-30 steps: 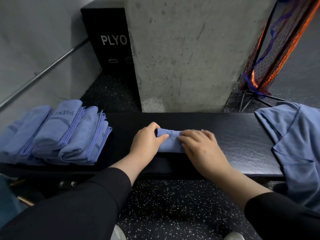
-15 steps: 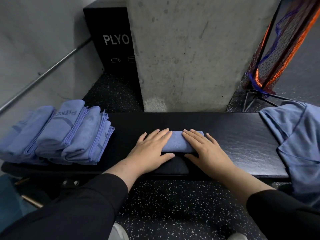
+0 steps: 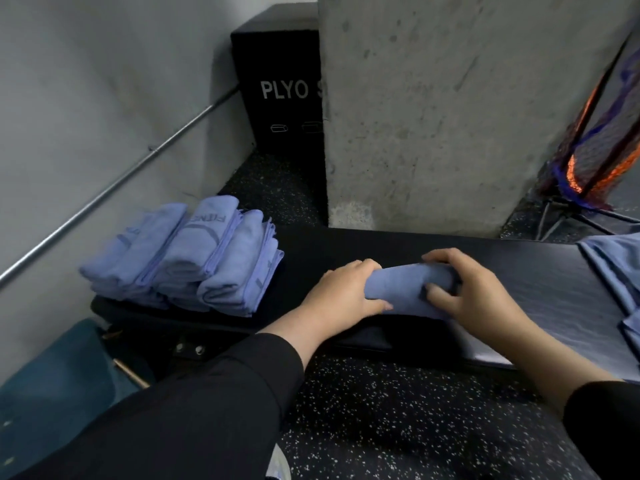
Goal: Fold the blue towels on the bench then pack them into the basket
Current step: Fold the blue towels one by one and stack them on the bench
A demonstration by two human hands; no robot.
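- Left hand [image 3: 341, 292] and right hand [image 3: 474, 292] are gripping the folded towel [image 3: 403, 287] at its ends, fingers curled round it, at the bench's [image 3: 554, 271] near edge.
- Likely lifting it toward the stack [image 3: 194, 258] lying far left.
- Unfolded towels [image 3: 616, 265] are waiting right.

A long black padded tabletop [image 3: 540, 271] runs left to right above a dark speckled floor [image 3: 398, 417]. At its left end lies a row of folded blue towels [image 3: 194, 261], leaning against one another. Near the middle sits a folded blue towel [image 3: 401, 289]. Unfolded blue towels [image 3: 616, 268] drape over the right end.
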